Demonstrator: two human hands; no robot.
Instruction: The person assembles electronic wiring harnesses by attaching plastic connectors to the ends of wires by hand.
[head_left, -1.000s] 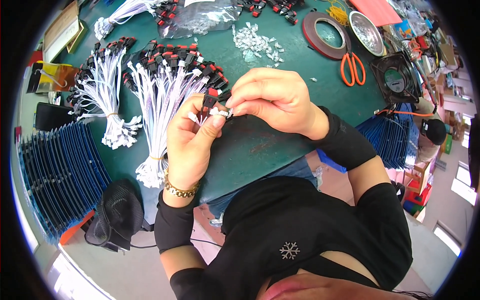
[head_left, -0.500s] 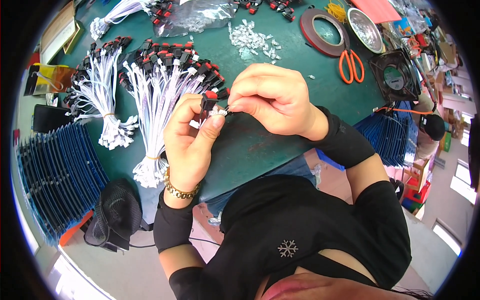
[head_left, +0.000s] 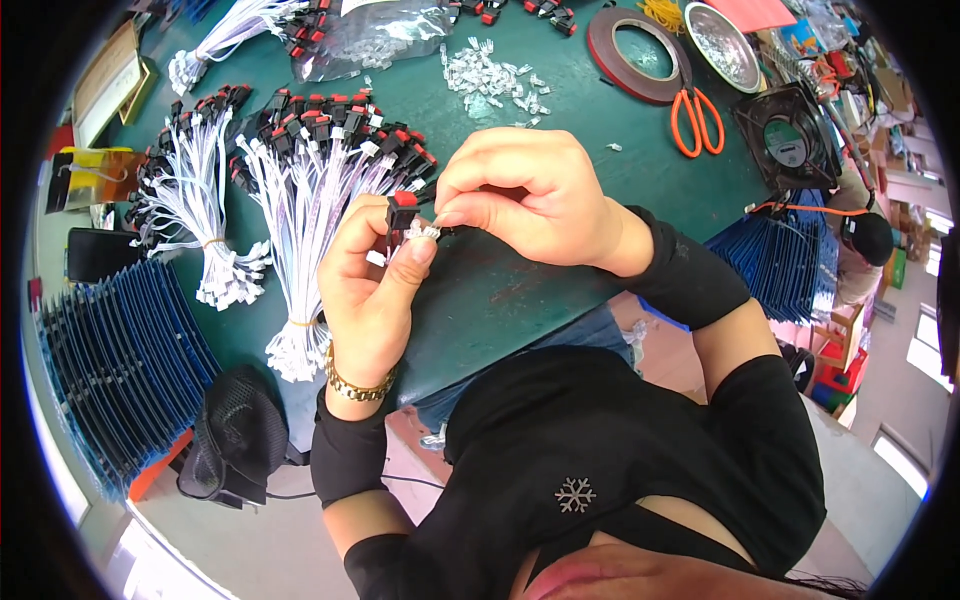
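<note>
Your left hand (head_left: 362, 290) pinches a small white connector (head_left: 426, 232) above the worktop (head_left: 485, 320), its long axis running roughly nine to three o'clock. A black-and-red switch (head_left: 402, 212) stands at its ten o'clock, by the left fingers. Your right hand (head_left: 545, 195) meets its end from two o'clock, fingertips pressed together; anything between them is too small to tell.

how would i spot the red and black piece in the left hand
Over the green tabletop, near the middle of the view, the left hand is beside the right hand. The red and black piece pokes up from the left hand, red side uppermost. Its lookalikes lie massed at the ends of white cables; this one is held up.
</note>
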